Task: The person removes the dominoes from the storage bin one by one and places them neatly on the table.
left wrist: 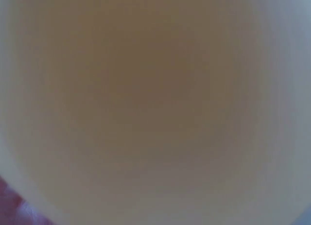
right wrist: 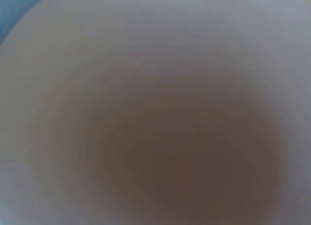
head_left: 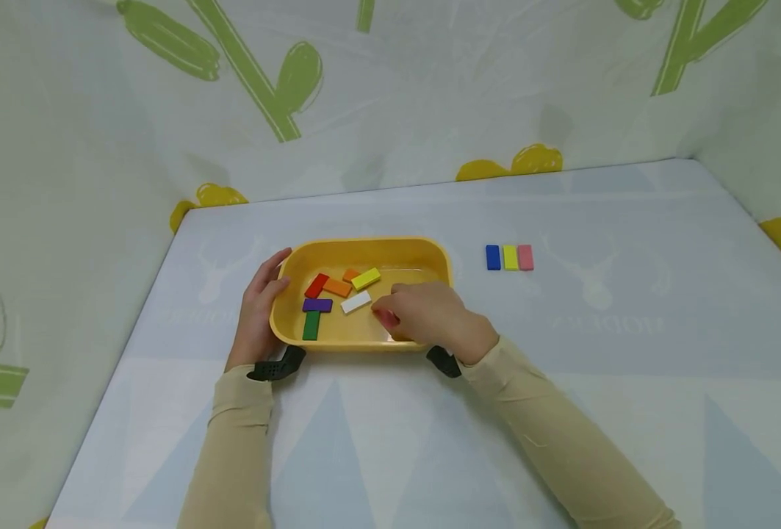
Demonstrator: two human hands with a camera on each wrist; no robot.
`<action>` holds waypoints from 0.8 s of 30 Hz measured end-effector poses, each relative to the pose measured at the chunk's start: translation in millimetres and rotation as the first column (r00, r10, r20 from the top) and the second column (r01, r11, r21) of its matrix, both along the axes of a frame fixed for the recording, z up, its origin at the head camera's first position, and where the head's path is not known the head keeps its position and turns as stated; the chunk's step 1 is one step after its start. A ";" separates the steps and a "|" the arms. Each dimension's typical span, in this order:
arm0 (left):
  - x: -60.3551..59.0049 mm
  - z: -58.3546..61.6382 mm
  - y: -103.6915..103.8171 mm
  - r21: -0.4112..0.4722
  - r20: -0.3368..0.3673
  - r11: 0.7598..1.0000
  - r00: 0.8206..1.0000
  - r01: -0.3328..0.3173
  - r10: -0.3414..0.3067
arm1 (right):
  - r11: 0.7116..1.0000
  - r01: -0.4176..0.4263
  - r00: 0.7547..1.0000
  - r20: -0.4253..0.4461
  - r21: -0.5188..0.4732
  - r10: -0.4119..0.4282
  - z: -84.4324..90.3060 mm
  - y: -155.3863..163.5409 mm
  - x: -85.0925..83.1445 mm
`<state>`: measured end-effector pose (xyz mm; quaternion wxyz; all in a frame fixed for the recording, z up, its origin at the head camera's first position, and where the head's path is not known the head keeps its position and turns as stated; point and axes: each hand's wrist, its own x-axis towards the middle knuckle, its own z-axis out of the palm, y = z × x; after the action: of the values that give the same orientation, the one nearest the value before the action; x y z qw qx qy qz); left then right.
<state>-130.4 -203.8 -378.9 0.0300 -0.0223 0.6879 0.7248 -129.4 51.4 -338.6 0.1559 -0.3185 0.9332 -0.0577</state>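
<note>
Tray (head_left: 347,328) on table (head_left: 337,455). Loose blocks (head_left: 317,305) in tray, chiefly its left half. Row of three blocks (head_left: 510,257) right of tray. Backdrop (head_left: 390,132) behind tray.

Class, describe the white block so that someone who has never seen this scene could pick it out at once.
Find the yellow tray, held at its left end by the person's left hand. Inside, look between the purple block and the right hand. The white block lies there at a slant, the only white one among coloured neighbours.
</note>
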 end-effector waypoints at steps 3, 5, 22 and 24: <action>0.2 0.3 0.2 0.003 0.007 1.000 1.000 -0.002 0.002 | 1.000 -0.003 1.000 0.010 -0.002 0.003 -0.5 -0.1 -0.3; -0.1 0.1 0.2 0.009 0.009 1.000 1.000 -0.002 0.002 | 1.000 -0.005 1.000 0.011 -0.002 0.005 -1.0 0.0 -0.5; -2.1 0.3 0.8 0.017 0.011 1.000 1.000 -0.001 0.001 | 0.999 0.031 0.999 0.020 0.039 -0.031 0.8 -2.2 -2.1; -2.3 0.1 0.8 0.023 0.010 1.000 1.000 0.002 -0.002 | 0.999 0.035 0.999 0.025 0.031 -0.036 0.9 -2.2 -2.0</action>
<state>-132.6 -203.0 -378.8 0.0347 -0.0249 0.6796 0.7324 -131.5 49.2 -337.7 0.1718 -0.2987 0.9374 -0.0501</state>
